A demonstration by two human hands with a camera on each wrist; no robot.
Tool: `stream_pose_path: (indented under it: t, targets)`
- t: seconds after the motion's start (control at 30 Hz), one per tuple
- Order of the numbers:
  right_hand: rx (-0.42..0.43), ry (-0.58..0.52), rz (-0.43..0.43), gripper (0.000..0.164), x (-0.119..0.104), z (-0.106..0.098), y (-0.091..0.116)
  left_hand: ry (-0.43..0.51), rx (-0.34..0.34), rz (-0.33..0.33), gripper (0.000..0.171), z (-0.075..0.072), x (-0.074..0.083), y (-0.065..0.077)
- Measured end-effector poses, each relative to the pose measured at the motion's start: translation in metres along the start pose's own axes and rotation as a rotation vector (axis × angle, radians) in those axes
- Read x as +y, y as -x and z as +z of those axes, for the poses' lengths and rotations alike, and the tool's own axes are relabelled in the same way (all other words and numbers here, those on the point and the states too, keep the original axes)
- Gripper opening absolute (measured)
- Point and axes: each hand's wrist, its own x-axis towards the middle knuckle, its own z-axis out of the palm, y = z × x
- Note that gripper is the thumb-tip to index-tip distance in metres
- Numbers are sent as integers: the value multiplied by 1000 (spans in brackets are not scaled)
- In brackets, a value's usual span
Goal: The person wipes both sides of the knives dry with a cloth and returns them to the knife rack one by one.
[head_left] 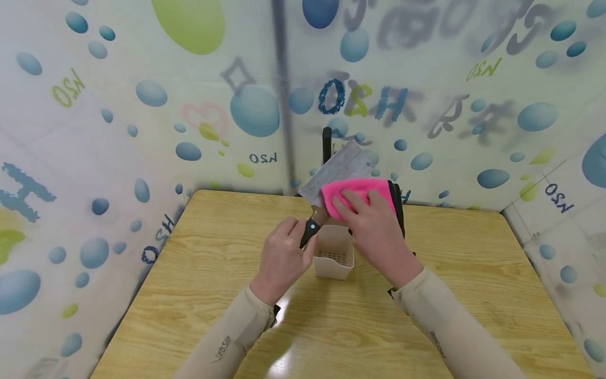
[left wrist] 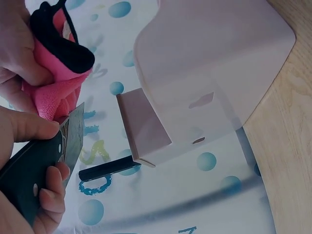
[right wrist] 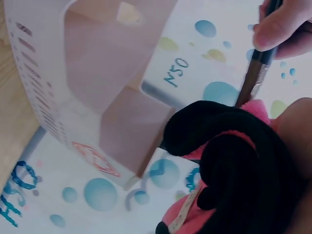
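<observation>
My left hand (head_left: 284, 255) grips the black riveted handle (left wrist: 31, 180) of a cleaver. Its broad grey blade (head_left: 337, 169) tilts up and to the right above the table. With my right hand (head_left: 381, 234) I hold a folded pink cloth with black edging (head_left: 352, 188) against the blade, covering the lower right part of it. In the right wrist view, the cloth's black edging (right wrist: 253, 146) bunches below the hand, and the cleaver handle shows at the upper right.
Below both hands, a pale plastic holder (head_left: 333, 269) with a slotted base stands on the wooden table (head_left: 213, 263). Another black handle (head_left: 327, 145) sticks up behind it. Walls with a bubble pattern (head_left: 255, 110) enclose the table at the back and sides.
</observation>
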Motion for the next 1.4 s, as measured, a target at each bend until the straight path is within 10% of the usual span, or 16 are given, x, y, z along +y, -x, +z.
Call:
stream_pose_path:
  t: [0.5, 1.4]
  targets:
    - [-42, 22, -45, 53, -3, -12, -12, -42, -19, 64, 19, 5, 6, 3]
    - [-23, 101, 150, 50, 59, 4, -14, -76, -21, 96, 23, 3, 9, 5]
